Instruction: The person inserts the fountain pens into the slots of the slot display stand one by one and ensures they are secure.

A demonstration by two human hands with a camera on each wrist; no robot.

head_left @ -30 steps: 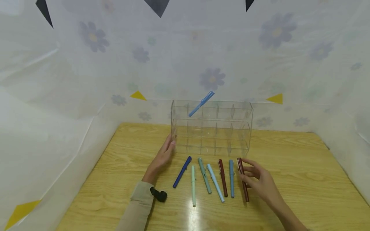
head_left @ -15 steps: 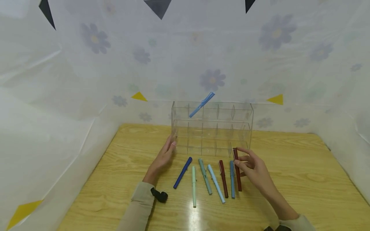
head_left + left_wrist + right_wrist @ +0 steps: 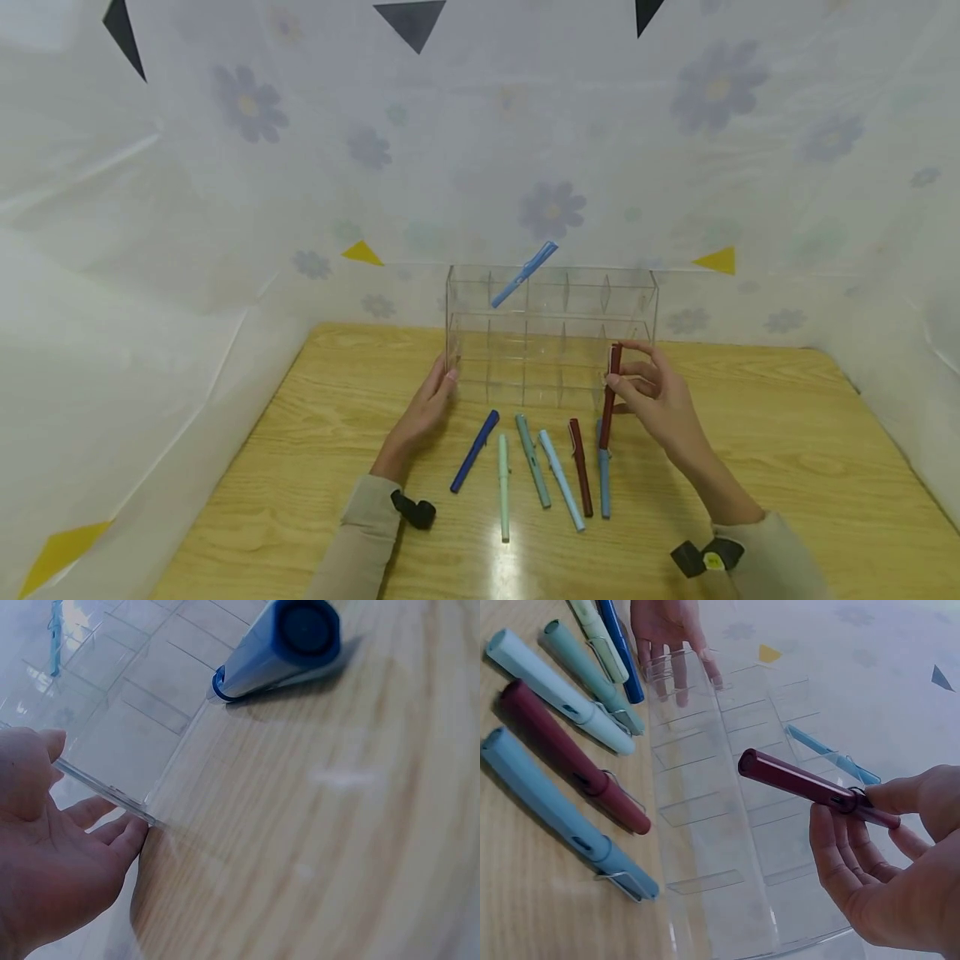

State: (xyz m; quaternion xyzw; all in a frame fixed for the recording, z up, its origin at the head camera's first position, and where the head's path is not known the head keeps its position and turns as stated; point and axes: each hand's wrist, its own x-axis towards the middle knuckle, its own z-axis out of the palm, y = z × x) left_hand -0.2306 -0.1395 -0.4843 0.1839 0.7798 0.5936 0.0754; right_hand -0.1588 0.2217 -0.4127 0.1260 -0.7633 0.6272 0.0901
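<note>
My left hand (image 3: 426, 407) rests against the left side of a clear acrylic organizer (image 3: 542, 327), fingers extended along the outer wall and thumb near its front edge. Between thumb and fingertips my right hand (image 3: 660, 396) pinches a dark red capped pen (image 3: 799, 778), held off the table near the organizer's right front. The pen is nearly upright in the head view, its lower end overlapping a grey-blue pen (image 3: 604, 487) on the table. A bright blue pen (image 3: 525, 273) slants across the organizer's top tier.
Laid out before the organizer are a dark blue pen (image 3: 474, 452), a mint pen (image 3: 503, 492), a sage green pen (image 3: 533, 462), a pale blue pen (image 3: 562, 482) and another dark red pen (image 3: 581, 468). A flower-patterned sheet (image 3: 480, 150) surrounds the wooden table (image 3: 780, 433).
My right hand has lifted the dark red pen from the right end of the row and carried it forward and slightly left toward the organizer. The left hand has stayed at the organizer's side.
</note>
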